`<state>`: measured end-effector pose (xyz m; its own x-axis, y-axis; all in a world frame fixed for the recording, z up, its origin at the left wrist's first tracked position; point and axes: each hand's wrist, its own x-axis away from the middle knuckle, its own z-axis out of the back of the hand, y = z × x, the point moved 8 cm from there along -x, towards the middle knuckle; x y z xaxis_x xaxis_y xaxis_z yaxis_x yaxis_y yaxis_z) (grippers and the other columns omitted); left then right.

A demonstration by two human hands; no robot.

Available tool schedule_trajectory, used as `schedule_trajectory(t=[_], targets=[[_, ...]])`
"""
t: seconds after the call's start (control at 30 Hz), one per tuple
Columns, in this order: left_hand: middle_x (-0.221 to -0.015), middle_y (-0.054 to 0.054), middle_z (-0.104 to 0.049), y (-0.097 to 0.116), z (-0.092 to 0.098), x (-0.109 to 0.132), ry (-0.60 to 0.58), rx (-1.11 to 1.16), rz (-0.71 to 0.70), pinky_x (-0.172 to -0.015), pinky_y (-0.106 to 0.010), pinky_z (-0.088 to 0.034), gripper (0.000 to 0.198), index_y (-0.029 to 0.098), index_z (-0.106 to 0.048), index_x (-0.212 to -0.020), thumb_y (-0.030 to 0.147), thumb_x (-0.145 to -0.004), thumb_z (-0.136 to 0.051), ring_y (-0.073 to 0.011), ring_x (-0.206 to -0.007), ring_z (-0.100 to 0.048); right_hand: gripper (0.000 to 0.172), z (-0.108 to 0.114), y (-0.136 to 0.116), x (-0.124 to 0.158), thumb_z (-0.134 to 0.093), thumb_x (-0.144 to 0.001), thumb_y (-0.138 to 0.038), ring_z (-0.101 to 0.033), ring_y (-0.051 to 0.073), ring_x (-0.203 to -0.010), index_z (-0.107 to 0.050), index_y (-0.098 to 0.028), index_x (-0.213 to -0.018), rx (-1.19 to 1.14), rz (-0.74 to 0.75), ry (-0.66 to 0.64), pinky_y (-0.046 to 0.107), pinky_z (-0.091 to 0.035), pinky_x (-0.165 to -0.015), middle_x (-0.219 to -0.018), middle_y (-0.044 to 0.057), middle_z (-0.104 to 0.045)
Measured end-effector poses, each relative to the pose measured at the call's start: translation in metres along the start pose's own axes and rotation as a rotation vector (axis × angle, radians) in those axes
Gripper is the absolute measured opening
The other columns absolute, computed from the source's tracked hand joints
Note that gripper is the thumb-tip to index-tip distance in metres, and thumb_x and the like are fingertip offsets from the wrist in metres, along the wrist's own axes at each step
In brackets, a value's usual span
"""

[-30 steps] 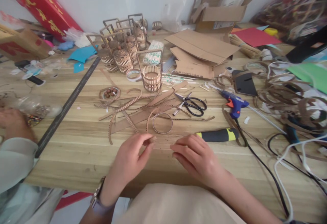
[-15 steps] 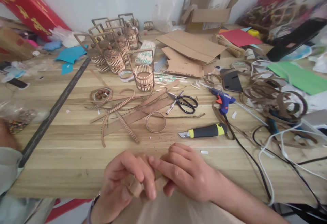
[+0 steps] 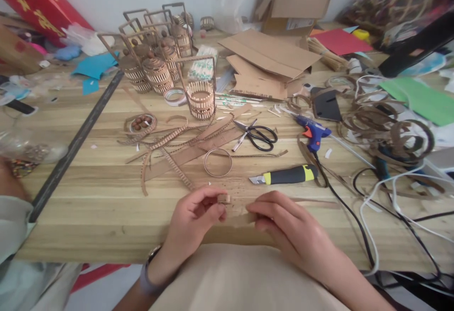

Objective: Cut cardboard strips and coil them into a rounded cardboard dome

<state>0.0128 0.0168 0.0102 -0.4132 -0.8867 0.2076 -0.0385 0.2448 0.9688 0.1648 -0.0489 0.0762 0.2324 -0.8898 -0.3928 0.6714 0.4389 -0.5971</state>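
My left hand [image 3: 195, 218] is pinched shut on one end of a small brown cardboard strip [image 3: 236, 214], its rolled end showing above my fingers. My right hand [image 3: 283, 226] is closed on the strip's other end, fingers pressed together. Both hands rest low on the wooden table [image 3: 106, 207] near its front edge. A thin cardboard ring [image 3: 217, 162] lies just beyond my hands. A yellow and black utility knife [image 3: 287, 175] lies to the right of the ring.
Black scissors [image 3: 258, 136] and a blue glue gun [image 3: 314, 133] lie past the knife. Slotted cardboard lanterns [image 3: 156, 72] stand at the back left, flat cardboard sheets [image 3: 269, 60] at the back. Cables and cardboard loops [image 3: 386, 126] crowd the right. Another person's sleeve [image 3: 14, 226] is at the left edge.
My hands were apart on the table, then came together at the front edge over the strip. Now they have moved slightly forward and apart, stretching the strip between them.
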Motion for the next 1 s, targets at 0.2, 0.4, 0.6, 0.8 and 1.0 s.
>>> schedule_trajectory(t=[0.2, 0.4, 0.6, 0.8, 1.0], targets=[[-0.067, 0.001, -0.067, 0.007, -0.009, 0.000, -0.039, -0.031, -0.041, -0.060, -0.025, -0.057, 0.014, 0.016, -0.074, -0.093, 0.018, -0.080, -0.070, -0.0141, -0.061, -0.067, 0.021, 0.011, -0.001, -0.002, -0.051, -0.097, -0.014, -0.064, 0.012, -0.065, -0.064, -0.020, -0.112, 0.003, -0.001, 0.161, 0.021, -0.054, -0.055, -0.077, 0.002, -0.063], [-0.068, 0.001, -0.068, 0.004, -0.011, 0.001, -0.048, -0.018, -0.037, -0.061, -0.024, -0.058, 0.014, 0.016, -0.073, -0.095, 0.018, -0.082, -0.070, -0.0136, -0.063, -0.068, 0.011, 0.010, 0.004, -0.004, -0.062, -0.095, -0.023, -0.059, 0.011, -0.059, -0.069, -0.020, -0.103, -0.056, -0.058, 0.213, 0.019, -0.047, -0.047, -0.070, 0.000, -0.059], [-0.069, 0.000, -0.070, 0.004, -0.014, 0.002, -0.086, -0.007, -0.042, -0.063, -0.023, -0.058, 0.014, 0.016, -0.073, -0.097, 0.019, -0.083, -0.072, -0.0131, -0.064, -0.069, 0.008, 0.007, 0.006, -0.006, -0.063, -0.095, -0.024, -0.056, 0.011, -0.058, -0.066, -0.020, -0.101, -0.097, -0.044, 0.245, 0.020, -0.045, -0.046, -0.071, 0.000, -0.061], [-0.073, -0.001, -0.072, 0.005, -0.015, 0.002, -0.088, -0.006, -0.049, -0.063, -0.022, -0.059, 0.014, 0.016, -0.074, -0.097, 0.019, -0.084, -0.072, -0.0129, -0.065, -0.070, 0.007, 0.002, 0.004, -0.008, -0.060, -0.097, -0.025, -0.062, 0.012, -0.064, -0.063, -0.020, -0.102, -0.128, -0.014, 0.212, 0.020, -0.049, -0.050, -0.078, 0.001, -0.066], [-0.076, -0.002, -0.072, 0.008, -0.016, 0.004, -0.105, 0.012, -0.067, -0.064, -0.024, -0.060, 0.015, 0.016, -0.074, -0.097, 0.023, -0.085, -0.073, -0.0143, -0.066, -0.071, 0.009, 0.001, 0.002, -0.008, -0.060, -0.096, -0.020, -0.062, 0.011, -0.062, -0.065, -0.019, -0.103, -0.119, -0.015, 0.202, 0.019, -0.050, -0.050, -0.076, 0.001, -0.064]])
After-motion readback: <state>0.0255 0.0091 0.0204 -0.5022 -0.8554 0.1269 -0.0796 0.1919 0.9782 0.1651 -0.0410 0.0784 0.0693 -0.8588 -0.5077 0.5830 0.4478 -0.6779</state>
